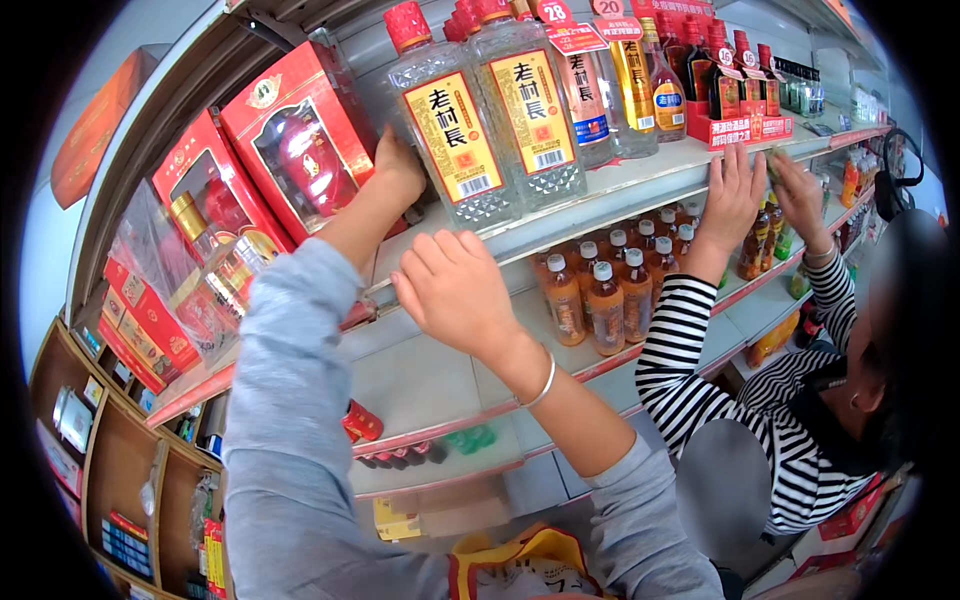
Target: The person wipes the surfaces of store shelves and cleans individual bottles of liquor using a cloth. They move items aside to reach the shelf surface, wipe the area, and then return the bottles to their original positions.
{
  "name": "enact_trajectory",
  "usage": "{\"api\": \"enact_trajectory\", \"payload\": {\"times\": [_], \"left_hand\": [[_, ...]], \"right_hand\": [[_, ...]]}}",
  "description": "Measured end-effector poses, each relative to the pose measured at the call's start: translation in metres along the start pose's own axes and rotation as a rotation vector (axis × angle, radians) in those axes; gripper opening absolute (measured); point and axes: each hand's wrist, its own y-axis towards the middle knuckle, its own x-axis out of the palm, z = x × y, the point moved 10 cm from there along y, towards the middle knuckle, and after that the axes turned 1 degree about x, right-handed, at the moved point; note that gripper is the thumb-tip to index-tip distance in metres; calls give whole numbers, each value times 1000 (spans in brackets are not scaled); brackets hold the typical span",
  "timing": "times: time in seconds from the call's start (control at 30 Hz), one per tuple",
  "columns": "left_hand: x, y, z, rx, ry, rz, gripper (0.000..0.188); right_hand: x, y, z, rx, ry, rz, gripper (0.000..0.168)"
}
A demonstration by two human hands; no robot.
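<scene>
My left hand (400, 171) reaches between a red gift box (296, 142) and a clear glass liquor bottle (446, 127). Its thumb side lies by the box's right side; the other fingers are hidden, so a grip cannot be made out. The box has a window with a red bottle inside. My right hand (454, 289), with a bracelet at the wrist, is at the front edge of the shelf (600, 191), below the bottle. Its fingers are bent and its palm is out of sight. A second clear bottle (532, 105) with a red cap stands alongside the first.
Another red box (214, 176) and a gold-capped bottle (217, 247) stand left. More bottles (664, 97) line the shelf rightward. Capped drink bottles (604, 307) fill part of the shelf below. A person in a striped sleeve (679, 337) works close on the right, both hands near the shelf edge.
</scene>
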Motion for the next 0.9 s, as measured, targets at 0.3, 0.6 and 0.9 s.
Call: {"api": "enact_trajectory", "payload": {"times": [0.3, 0.6, 0.9], "left_hand": [[-26, 0, 38, 324, -229, 20, 40], [-31, 35, 47, 240, -632, 190, 37], [-75, -74, 36, 428, -236, 104, 31]], "right_hand": [[-2, -2, 7, 29, 10, 50, 17], [-1, -6, 14, 31, -2, 41, 17], [2, -3, 12, 31, -96, -30, 17]]}}
